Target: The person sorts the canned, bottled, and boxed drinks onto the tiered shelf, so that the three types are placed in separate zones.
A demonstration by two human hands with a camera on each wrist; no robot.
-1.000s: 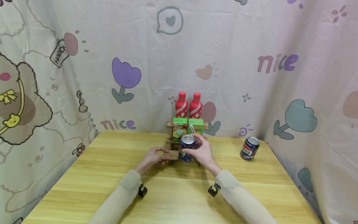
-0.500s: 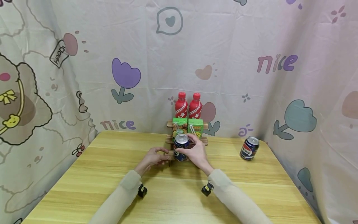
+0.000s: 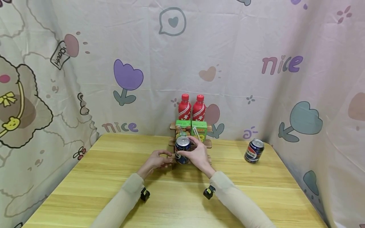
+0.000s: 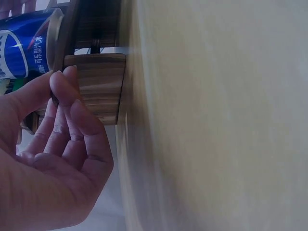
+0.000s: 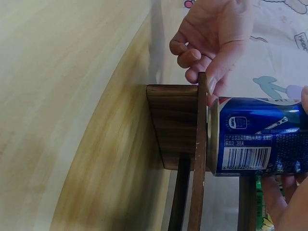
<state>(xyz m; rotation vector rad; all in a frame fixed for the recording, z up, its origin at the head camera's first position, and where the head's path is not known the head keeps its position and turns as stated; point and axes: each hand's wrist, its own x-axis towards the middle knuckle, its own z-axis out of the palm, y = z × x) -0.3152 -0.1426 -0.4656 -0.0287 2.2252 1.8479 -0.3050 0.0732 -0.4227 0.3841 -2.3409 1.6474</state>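
Observation:
A dark blue soda can (image 3: 182, 151) stands upright on the lowest step of a small wooden tiered rack (image 3: 209, 144), towards that step's left end. My right hand (image 3: 198, 155) grips the can from its right side, thumb in front and fingers behind. In the right wrist view the can's base (image 5: 212, 137) meets the step board. My left hand (image 3: 156, 161) pinches the left end of the same step between thumb and fingers. In the left wrist view those fingertips (image 4: 60, 84) hold the board's edge close to the can.
Two green drink cartons (image 3: 199, 128) stand on the middle step, and two red bottles (image 3: 184, 107) on the top one. A second blue can (image 3: 254, 151) stands on the wooden table (image 3: 119, 148) at the right. A printed curtain (image 3: 228, 47) hangs behind.
My right hand has shifted the can leftward along the lowest step, from near its middle to its left part. The left hand has stayed on the step's end.

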